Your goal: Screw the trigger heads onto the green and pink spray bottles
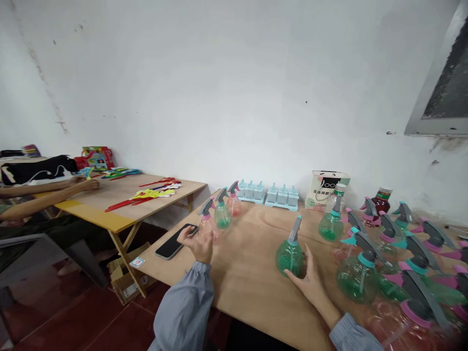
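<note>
Right hand curved about the right side of a green spray bottle, thumb at its lower front; firmness of grip could not be told. The bottle stood upright, mid-table. Left hand was raised with fingers bent and parted, apparently holding nothing, just in front of a pink spray bottle; contact uncertain. Beside that stood a second green bottle and a second pink bottle; a phone lay to their left. Tally: three bottles in the left row, one at the right hand, the larger cluster crowded at right. Judged from this spread, only a small share stood apart, most remaining grouped. Farther back: pale-blue moulds and a printed bag by the wall.
</note>
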Demonstrator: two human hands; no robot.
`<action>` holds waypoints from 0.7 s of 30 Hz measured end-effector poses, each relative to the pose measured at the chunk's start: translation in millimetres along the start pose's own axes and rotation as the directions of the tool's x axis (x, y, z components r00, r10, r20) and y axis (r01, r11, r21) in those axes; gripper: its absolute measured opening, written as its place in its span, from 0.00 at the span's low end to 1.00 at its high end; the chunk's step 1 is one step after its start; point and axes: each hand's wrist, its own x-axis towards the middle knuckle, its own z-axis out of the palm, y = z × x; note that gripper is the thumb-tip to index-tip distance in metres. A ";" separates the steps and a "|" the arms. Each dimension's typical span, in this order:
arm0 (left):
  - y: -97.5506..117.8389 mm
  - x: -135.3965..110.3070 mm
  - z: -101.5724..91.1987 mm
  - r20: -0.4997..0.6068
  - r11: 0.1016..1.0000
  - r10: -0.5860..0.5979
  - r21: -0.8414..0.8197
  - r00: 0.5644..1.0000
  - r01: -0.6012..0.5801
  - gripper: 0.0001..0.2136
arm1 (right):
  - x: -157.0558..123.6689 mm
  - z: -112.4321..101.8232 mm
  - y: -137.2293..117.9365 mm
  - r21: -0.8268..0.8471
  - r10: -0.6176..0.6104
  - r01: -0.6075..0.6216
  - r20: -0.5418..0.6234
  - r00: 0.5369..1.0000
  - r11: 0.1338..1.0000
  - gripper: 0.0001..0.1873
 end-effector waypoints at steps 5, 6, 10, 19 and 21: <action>73.0 -45.8 20.9 0.643 0.940 0.201 -0.339 0.739 0.039 0.29 | -9.5 -1.9 -9.8 0.026 -0.073 0.069 0.160 0.984 0.997 0.38; 89.6 -57.1 28.6 0.763 0.911 0.202 -0.377 0.614 0.168 0.36 | -11.7 -1.6 -9.6 0.060 -0.066 0.055 0.213 0.975 0.997 0.40; 142.3 -91.7 57.5 0.926 0.807 0.220 -0.350 0.308 0.476 0.46 | -18.6 1.9 -3.6 0.154 -0.004 -0.052 0.344 0.939 0.987 0.46; 144.9 -83.7 57.1 0.950 0.827 0.126 -0.259 0.285 0.499 0.21 | -48.8 -71.9 -13.7 0.054 -0.206 0.199 0.217 0.954 0.979 0.35; 138.2 -83.8 53.7 0.930 0.829 0.079 -0.262 0.360 0.494 0.20 | -67.2 -114.0 -1.2 -0.104 -0.343 0.350 0.083 0.936 0.931 0.34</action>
